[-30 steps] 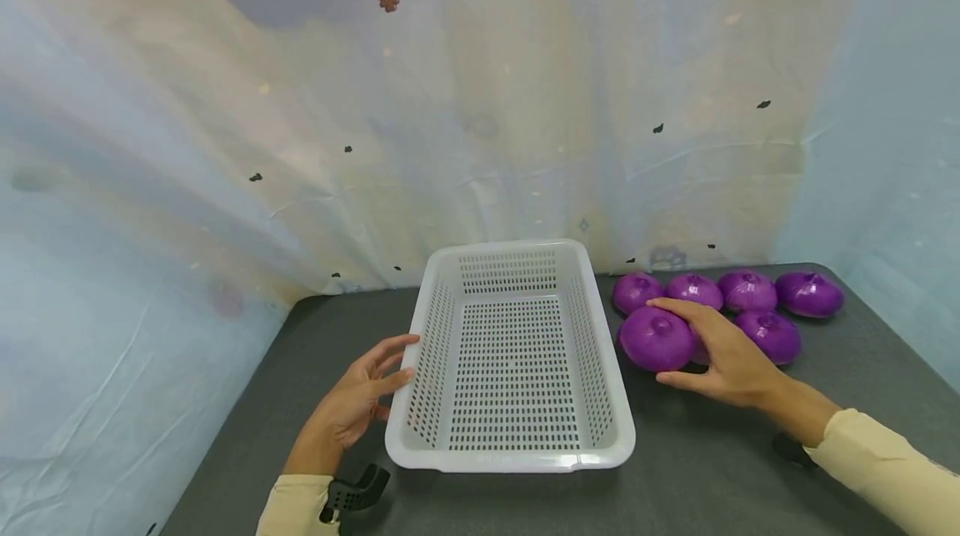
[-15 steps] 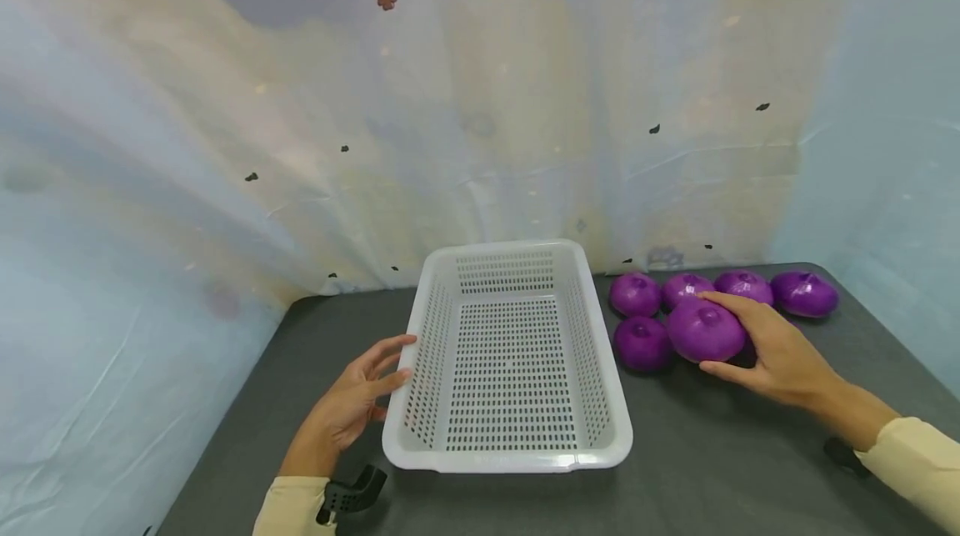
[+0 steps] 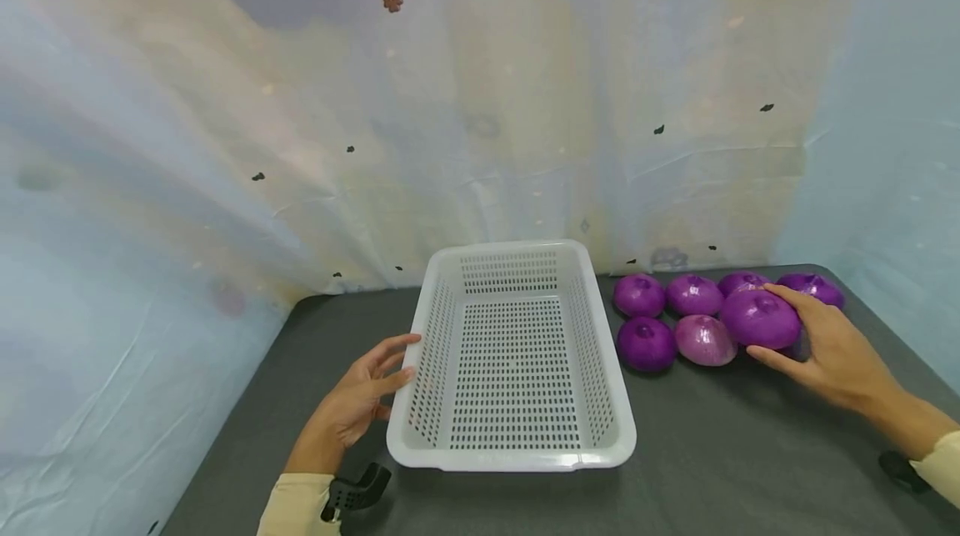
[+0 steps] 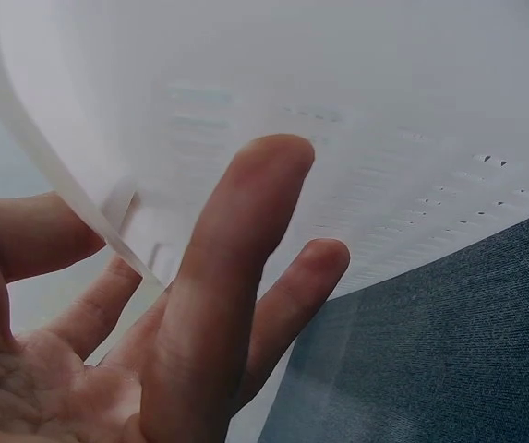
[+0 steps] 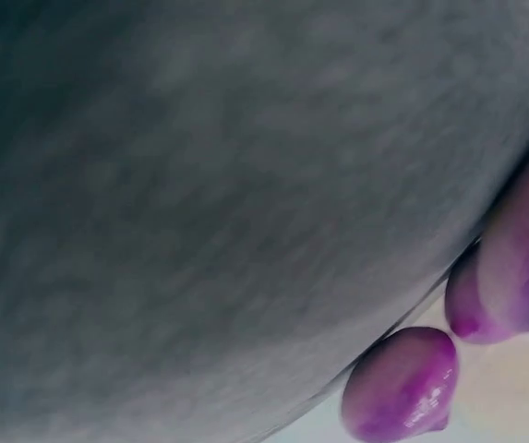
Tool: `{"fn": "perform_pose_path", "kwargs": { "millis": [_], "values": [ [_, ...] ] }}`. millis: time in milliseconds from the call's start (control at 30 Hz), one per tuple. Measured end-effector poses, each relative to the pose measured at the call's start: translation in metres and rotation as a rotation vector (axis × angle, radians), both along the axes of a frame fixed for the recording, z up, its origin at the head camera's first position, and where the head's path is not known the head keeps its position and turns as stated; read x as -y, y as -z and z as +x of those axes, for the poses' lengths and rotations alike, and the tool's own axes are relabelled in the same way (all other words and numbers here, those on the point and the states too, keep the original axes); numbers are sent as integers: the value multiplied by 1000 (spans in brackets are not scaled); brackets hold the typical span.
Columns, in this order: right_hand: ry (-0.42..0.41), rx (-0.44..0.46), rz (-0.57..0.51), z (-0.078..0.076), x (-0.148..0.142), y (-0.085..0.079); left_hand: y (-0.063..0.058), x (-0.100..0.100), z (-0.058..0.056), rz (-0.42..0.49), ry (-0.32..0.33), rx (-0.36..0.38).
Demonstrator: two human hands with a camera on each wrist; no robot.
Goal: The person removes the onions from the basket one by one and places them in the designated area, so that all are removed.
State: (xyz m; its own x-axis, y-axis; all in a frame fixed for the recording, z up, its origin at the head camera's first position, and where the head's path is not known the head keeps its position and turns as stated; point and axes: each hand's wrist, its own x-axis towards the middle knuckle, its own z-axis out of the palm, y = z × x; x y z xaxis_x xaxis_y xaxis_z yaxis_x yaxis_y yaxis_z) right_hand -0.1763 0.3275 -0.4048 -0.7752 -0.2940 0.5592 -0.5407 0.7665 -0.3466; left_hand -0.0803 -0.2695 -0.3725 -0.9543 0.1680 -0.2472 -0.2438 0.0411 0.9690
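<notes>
My right hand (image 3: 832, 357) grips a purple onion (image 3: 761, 319) between thumb and fingers, above the right end of a front row of onions. The held onion largely covers one beneath it. To its left on the table are a paler pink-purple onion (image 3: 705, 340) and a dark purple onion (image 3: 647, 344). A white perforated plastic basket (image 3: 513, 461) stands at the middle, nothing inside. My left hand (image 3: 352, 403) touches its left rim, fingers spread and relaxed. In the left wrist view, the fingers (image 4: 236, 249) lie against the basket wall (image 4: 375, 55).
A back row of onions (image 3: 639, 295) runs along the far right edge of the grey table (image 3: 712, 453). A patterned cloth (image 3: 480, 102) hangs behind and at both sides. The right wrist view shows table surface, with onions (image 5: 402, 386) at its lower right.
My right hand has carried the held onion rightward over the front row, uncovering the dark purple and the pinkish onion. The left hand and basket stay in place.
</notes>
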Motion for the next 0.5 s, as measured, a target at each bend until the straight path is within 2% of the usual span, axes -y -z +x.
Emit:
{"fn": "perform_pose_path", "kwargs": {
  "millis": [133,267,500],
  "values": [
    [80,40,11,-1,-8,-1,0,0,0,3,0,0],
    [133,62,-35,-2,-16,-1,-1,0,1,7,-3,7],
    [285,173,-60,-4,-31,2,-2,-1,2,8,-7,12]
  ]
}}
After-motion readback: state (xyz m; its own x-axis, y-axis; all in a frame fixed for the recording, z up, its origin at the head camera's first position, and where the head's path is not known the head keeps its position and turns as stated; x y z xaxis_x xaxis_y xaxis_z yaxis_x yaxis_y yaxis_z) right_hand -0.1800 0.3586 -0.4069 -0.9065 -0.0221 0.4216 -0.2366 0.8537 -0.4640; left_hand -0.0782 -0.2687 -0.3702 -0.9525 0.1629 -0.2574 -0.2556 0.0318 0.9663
